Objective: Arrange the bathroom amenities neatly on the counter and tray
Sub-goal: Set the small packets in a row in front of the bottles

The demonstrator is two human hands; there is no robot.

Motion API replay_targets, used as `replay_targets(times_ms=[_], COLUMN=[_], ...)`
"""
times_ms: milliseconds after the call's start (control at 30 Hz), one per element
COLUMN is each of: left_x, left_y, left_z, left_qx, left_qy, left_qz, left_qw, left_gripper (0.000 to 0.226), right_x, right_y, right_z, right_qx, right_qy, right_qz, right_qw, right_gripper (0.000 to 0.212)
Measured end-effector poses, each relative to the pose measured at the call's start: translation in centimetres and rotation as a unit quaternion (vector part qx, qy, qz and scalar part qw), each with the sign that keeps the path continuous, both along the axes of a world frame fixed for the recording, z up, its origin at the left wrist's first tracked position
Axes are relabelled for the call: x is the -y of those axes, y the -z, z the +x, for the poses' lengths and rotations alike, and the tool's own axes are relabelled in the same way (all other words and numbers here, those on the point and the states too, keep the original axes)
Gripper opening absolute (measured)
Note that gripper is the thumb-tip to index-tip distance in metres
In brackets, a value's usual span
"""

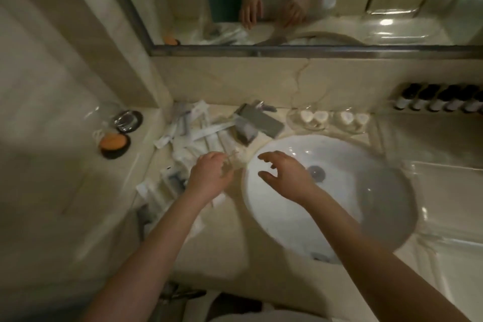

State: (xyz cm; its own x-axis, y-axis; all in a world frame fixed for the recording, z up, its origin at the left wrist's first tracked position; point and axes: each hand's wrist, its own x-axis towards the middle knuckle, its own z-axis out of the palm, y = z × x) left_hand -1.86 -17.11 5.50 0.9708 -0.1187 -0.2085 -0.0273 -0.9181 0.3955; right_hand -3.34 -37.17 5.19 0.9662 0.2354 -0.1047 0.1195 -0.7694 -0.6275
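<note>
Several white amenity packets lie scattered on the beige marble counter left of the sink. My left hand is over the packets, its fingers curled round a small clear wrapped item at the sink's left rim; the picture is blurred there. My right hand hovers over the white basin with fingers spread and holds nothing. A grey tap block stands behind the sink.
Two black dishes sit at the far left, the nearer one holding something orange. Upturned glasses stand right of the tap. A row of dark bottles lines the right wall. A mirror hangs above.
</note>
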Motion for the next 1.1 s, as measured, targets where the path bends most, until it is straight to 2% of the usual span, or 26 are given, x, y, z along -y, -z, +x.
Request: replay_targets(times_ms=[233, 333, 433, 533, 700, 800, 867, 967, 1033, 1100], left_x=[-10.6, -14.1, -16.4, -17.8, -19.0, -19.0, -19.0, -19.0, -19.1, -19.1], left_y=[3.2, 4.4, 5.4, 6.5, 7.6, 7.9, 8.1, 8.2, 7.9, 7.5], left_z=[-1.4, -2.6, -3.9, -4.9, -6.1, -6.0, -5.9, -6.0, -6.0, -6.0], left_qx=[-0.116, -0.138, -0.133, -0.152, -0.228, -0.228, -0.220, -0.222, -0.199, -0.178], left_qy=[-0.149, -0.194, -0.210, -0.236, -0.302, -0.316, -0.339, -0.364, -0.383, -0.386], left_qz=[0.013, 0.045, 0.113, 0.122, 0.085, 0.051, -0.009, -0.042, -0.074, -0.096], left_qw=[0.982, 0.970, 0.962, 0.952, 0.922, 0.919, 0.915, 0.904, 0.899, 0.900], left_gripper=[0.047, 0.052, 0.056, 0.063, 0.073, 0.077, 0.073, 0.075, 0.067, 0.043], right_x=[-9.9, -14.3, -18.4, -21.2, -23.3, -23.8, -24.0, -24.0, -23.7, -23.0], right_y=[2.9, 4.0, 5.4, 6.6, 7.9, 8.4, 8.8, 8.9, 8.6, 8.3], right_z=[1.2, 0.6, 0.0, -0.2, 0.1, 0.9, 1.6, 2.5, 2.8, 3.1], right_qx=[-0.139, -0.173, -0.156, -0.129, -0.118, -0.096, -0.127, -0.172, -0.183, -0.192], right_qy=[-0.117, -0.130, -0.097, -0.064, -0.006, -0.014, -0.003, 0.006, -0.012, -0.016], right_qz=[-0.064, -0.082, -0.096, -0.109, -0.131, -0.173, -0.171, -0.147, -0.133, -0.092], right_qw=[0.981, 0.973, 0.978, 0.984, 0.984, 0.980, 0.977, 0.974, 0.974, 0.977], right_gripper=[0.044, 0.047, 0.051, 0.060, 0.052, 0.050, 0.048, 0.047, 0.040, 0.036])
